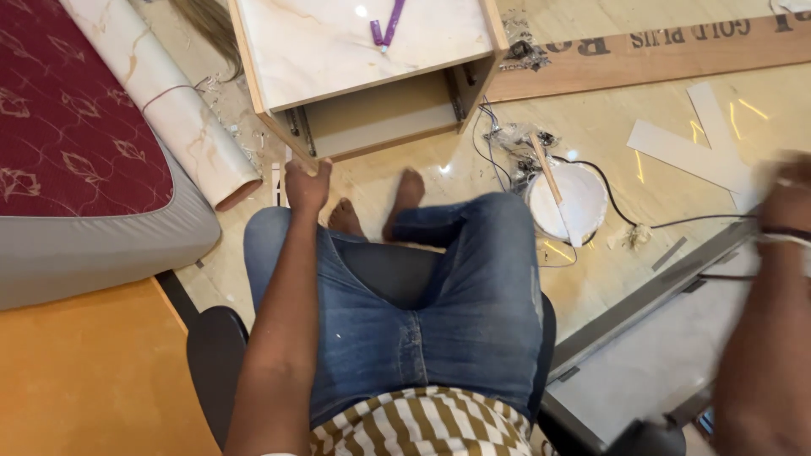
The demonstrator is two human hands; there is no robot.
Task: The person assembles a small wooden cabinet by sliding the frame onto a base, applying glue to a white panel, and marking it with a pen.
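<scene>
We see one printed marking: dark block lettering along a long brown wooden board [659, 46] lying on the floor [608, 279] near its far right edge; no packages or screens

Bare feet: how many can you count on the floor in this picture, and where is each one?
2. One bare foot rests on the floor just below the left hand; the other bare foot is beside it, in front of the open cabinet. None seem hidden.

Glossy beige tiled floor [608, 135], maroon mattress [68, 110] at left, wooden plank [676, 46] beyond.
</scene>
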